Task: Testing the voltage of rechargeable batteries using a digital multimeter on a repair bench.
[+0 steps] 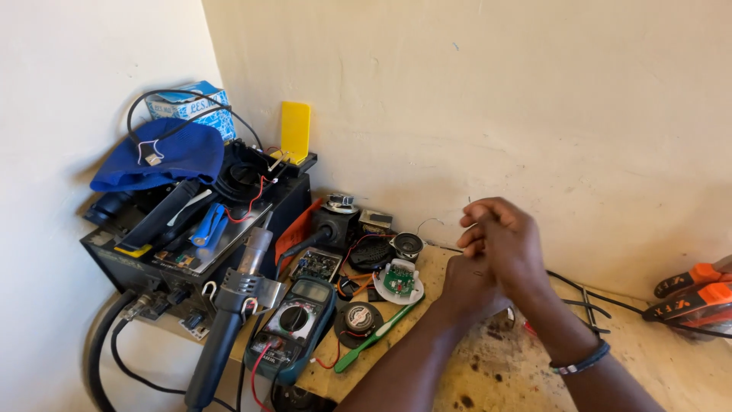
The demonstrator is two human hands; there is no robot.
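Both hands meet above the stained bench [488, 374]: the right hand [503, 236] lies over the left hand [465, 282], fingers curled tight together, though I cannot tell what they pinch. Nearest sits a round green circuit board [398, 281], beside a green toothbrush [377, 336] and multimeter [293, 324].

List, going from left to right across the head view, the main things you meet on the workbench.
Blue cap → hot-air gun → multimeter → green toothbrush → round circuit board → clasped hands → orange tool.
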